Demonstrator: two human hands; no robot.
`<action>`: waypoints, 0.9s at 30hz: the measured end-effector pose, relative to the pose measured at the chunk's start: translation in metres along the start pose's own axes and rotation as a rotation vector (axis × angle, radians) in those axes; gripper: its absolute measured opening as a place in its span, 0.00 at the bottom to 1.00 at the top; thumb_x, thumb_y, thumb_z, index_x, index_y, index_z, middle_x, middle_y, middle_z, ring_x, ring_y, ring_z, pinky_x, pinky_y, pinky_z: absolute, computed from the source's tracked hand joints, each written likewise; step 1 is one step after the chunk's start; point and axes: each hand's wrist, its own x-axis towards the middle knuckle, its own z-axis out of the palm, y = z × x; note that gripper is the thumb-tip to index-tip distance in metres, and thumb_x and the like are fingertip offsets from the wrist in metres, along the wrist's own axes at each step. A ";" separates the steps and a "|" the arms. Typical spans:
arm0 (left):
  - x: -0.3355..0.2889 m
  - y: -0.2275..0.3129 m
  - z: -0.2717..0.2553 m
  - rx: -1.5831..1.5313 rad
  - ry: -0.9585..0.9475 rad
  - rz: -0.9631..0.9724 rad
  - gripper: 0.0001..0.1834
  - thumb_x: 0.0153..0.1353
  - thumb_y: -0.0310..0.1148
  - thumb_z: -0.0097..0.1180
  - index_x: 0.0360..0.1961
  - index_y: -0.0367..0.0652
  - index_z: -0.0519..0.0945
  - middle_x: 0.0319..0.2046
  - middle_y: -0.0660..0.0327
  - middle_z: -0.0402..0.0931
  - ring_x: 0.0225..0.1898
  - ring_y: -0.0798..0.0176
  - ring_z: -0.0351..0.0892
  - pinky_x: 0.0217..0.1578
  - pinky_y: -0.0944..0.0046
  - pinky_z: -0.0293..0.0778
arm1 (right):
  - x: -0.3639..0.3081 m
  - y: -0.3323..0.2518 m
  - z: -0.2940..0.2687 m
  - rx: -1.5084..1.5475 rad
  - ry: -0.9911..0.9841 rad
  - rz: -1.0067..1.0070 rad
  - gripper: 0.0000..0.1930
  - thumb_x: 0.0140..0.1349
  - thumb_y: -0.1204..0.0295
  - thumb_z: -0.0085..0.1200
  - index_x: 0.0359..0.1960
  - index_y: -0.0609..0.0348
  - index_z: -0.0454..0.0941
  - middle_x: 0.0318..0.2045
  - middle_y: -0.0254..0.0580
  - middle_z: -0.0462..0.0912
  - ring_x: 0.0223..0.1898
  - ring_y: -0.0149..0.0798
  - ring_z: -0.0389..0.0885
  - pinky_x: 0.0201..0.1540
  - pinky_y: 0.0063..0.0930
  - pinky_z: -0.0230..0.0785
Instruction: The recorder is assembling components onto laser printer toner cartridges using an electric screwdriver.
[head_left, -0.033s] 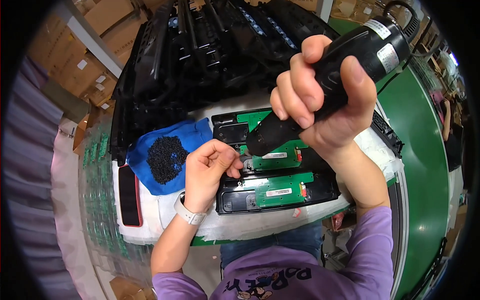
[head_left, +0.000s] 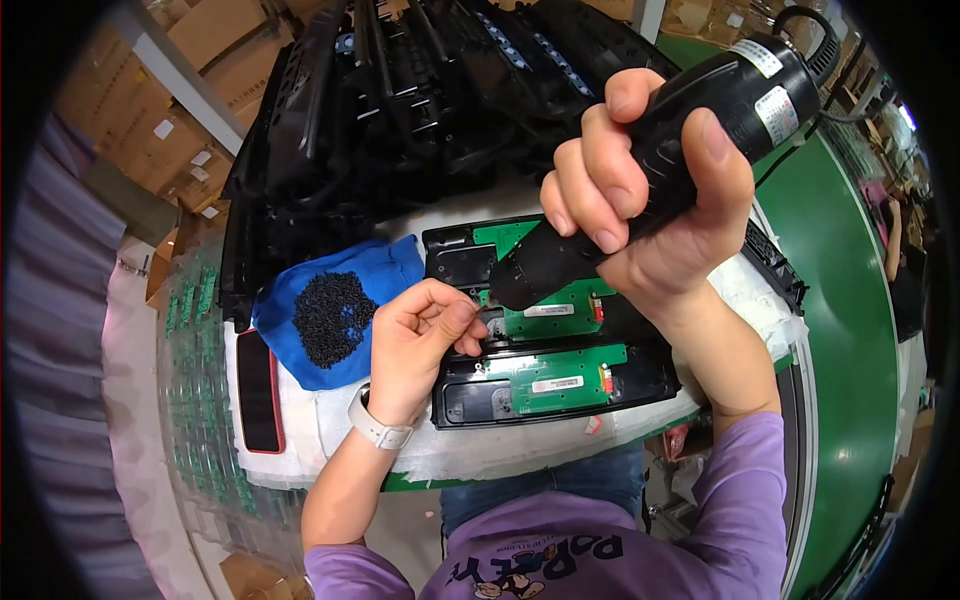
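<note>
My right hand (head_left: 650, 190) is wrapped round a black electric screwdriver (head_left: 735, 100), which slants down to the left. Its lower end hangs over the middle black plastic panel, in front of a green circuit board (head_left: 550, 311). Close beside that end, the fingers of my left hand (head_left: 420, 335) are pinched together; whatever they hold is too small to make out. Nearest me lies another black panel (head_left: 465, 398) with its own green circuit board (head_left: 590, 362). A third board (head_left: 495, 236) shows partly behind the screwdriver. Left of my left hand, small black screws (head_left: 325, 325) are heaped on a blue cloth (head_left: 390, 262).
A phone with a red edge (head_left: 260, 392) lies at the table's left. Stacked black plastic housings (head_left: 420, 150) fill the far side. Clear trays with green boards (head_left: 195, 400) stand beyond the left edge. A cable (head_left: 785, 165) runs off the screwdriver on the right.
The screwdriver's lower end has shifted very slightly left, toward my left fingertips. Both hands otherwise keep their places and grips.
</note>
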 end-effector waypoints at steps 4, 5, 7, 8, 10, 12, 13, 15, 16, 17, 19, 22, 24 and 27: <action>0.002 -0.004 0.000 -0.028 -0.021 0.014 0.04 0.58 0.25 0.56 0.32 0.35 0.75 0.25 0.58 0.78 0.22 0.72 0.76 0.26 0.76 0.72 | -0.003 0.002 0.000 0.008 0.057 0.012 0.15 0.60 0.59 0.44 0.37 0.59 0.68 0.13 0.34 0.67 0.12 0.31 0.65 0.20 0.27 0.61; 0.003 -0.004 0.000 -0.027 -0.019 0.012 0.04 0.58 0.25 0.56 0.32 0.35 0.75 0.25 0.58 0.78 0.22 0.72 0.76 0.26 0.76 0.72 | -0.003 0.003 -0.001 -0.008 0.055 0.011 0.15 0.60 0.59 0.44 0.37 0.59 0.68 0.13 0.34 0.67 0.12 0.30 0.65 0.20 0.27 0.61; 0.002 -0.002 -0.001 -0.030 -0.041 -0.006 0.04 0.57 0.24 0.56 0.32 0.35 0.75 0.25 0.58 0.78 0.22 0.71 0.76 0.26 0.76 0.73 | -0.003 0.003 0.000 -0.024 0.051 0.010 0.15 0.60 0.58 0.44 0.37 0.58 0.68 0.13 0.34 0.67 0.12 0.30 0.65 0.20 0.27 0.61; 0.001 -0.002 -0.001 -0.030 -0.039 -0.004 0.04 0.57 0.24 0.56 0.32 0.35 0.75 0.25 0.58 0.78 0.22 0.71 0.76 0.26 0.76 0.73 | -0.003 0.002 0.001 -0.008 0.043 0.005 0.15 0.60 0.58 0.44 0.37 0.58 0.68 0.13 0.34 0.67 0.12 0.30 0.65 0.20 0.27 0.61; 0.001 -0.001 -0.001 -0.054 -0.061 -0.008 0.05 0.58 0.25 0.56 0.33 0.34 0.75 0.25 0.56 0.79 0.22 0.71 0.76 0.26 0.75 0.73 | -0.002 0.001 0.001 0.006 0.036 0.001 0.15 0.60 0.58 0.44 0.37 0.59 0.68 0.13 0.34 0.67 0.12 0.30 0.65 0.20 0.27 0.61; 0.001 -0.002 0.004 -0.081 -0.054 -0.035 0.06 0.58 0.28 0.57 0.31 0.35 0.75 0.24 0.56 0.78 0.20 0.70 0.75 0.24 0.74 0.72 | -0.001 0.001 -0.001 0.007 0.034 0.000 0.15 0.60 0.58 0.44 0.36 0.59 0.68 0.13 0.34 0.67 0.12 0.30 0.65 0.20 0.27 0.61; 0.000 -0.002 0.005 -0.104 -0.040 -0.063 0.08 0.58 0.31 0.57 0.30 0.35 0.75 0.23 0.55 0.78 0.19 0.69 0.75 0.23 0.74 0.71 | -0.001 0.002 -0.001 0.009 0.033 0.001 0.15 0.60 0.58 0.44 0.36 0.59 0.68 0.13 0.34 0.67 0.12 0.30 0.65 0.20 0.27 0.61; -0.001 -0.004 0.004 -0.081 -0.038 -0.049 0.08 0.58 0.31 0.57 0.30 0.35 0.75 0.24 0.55 0.78 0.18 0.68 0.75 0.22 0.74 0.71 | -0.001 0.005 -0.001 0.030 0.064 0.038 0.15 0.60 0.58 0.44 0.35 0.59 0.69 0.13 0.34 0.67 0.12 0.30 0.66 0.20 0.27 0.62; -0.002 -0.005 0.005 -0.060 -0.043 -0.037 0.09 0.58 0.30 0.57 0.30 0.34 0.75 0.24 0.54 0.78 0.18 0.68 0.75 0.22 0.73 0.72 | 0.000 0.004 -0.001 0.028 0.064 0.037 0.15 0.60 0.58 0.44 0.35 0.59 0.69 0.13 0.34 0.67 0.12 0.30 0.66 0.20 0.27 0.62; -0.002 -0.005 0.005 -0.060 -0.046 -0.036 0.09 0.58 0.30 0.57 0.30 0.34 0.75 0.24 0.54 0.78 0.18 0.68 0.75 0.22 0.73 0.72 | 0.001 0.002 0.000 0.003 0.135 0.084 0.15 0.60 0.59 0.45 0.34 0.60 0.69 0.13 0.34 0.67 0.12 0.30 0.66 0.21 0.27 0.62; -0.003 -0.006 0.007 -0.013 -0.095 -0.039 0.05 0.59 0.25 0.54 0.32 0.33 0.76 0.23 0.54 0.78 0.21 0.68 0.77 0.26 0.72 0.74 | 0.002 0.001 0.000 -0.023 0.207 0.127 0.15 0.59 0.59 0.46 0.34 0.60 0.69 0.13 0.34 0.68 0.12 0.31 0.66 0.21 0.28 0.63; -0.001 -0.009 0.010 0.104 -0.119 0.103 0.10 0.56 0.27 0.58 0.37 0.33 0.75 0.30 0.57 0.79 0.28 0.70 0.77 0.30 0.72 0.73 | 0.005 0.002 -0.002 -0.062 0.322 0.187 0.14 0.62 0.59 0.42 0.36 0.57 0.70 0.13 0.30 0.66 0.12 0.27 0.62 0.21 0.26 0.61; 0.000 -0.001 0.009 0.463 -0.101 0.276 0.20 0.51 0.32 0.62 0.43 0.35 0.72 0.40 0.58 0.77 0.40 0.65 0.76 0.38 0.65 0.71 | 0.008 0.002 -0.008 -0.190 0.278 0.194 0.14 0.61 0.60 0.43 0.35 0.58 0.70 0.13 0.30 0.66 0.11 0.27 0.62 0.21 0.26 0.61; 0.010 0.007 0.002 1.096 -0.019 0.671 0.23 0.52 0.38 0.60 0.45 0.35 0.72 0.43 0.54 0.75 0.46 0.54 0.73 0.44 0.59 0.67 | 0.009 0.007 -0.015 -0.515 0.128 0.106 0.12 0.57 0.67 0.49 0.33 0.64 0.67 0.13 0.36 0.66 0.11 0.29 0.64 0.16 0.23 0.58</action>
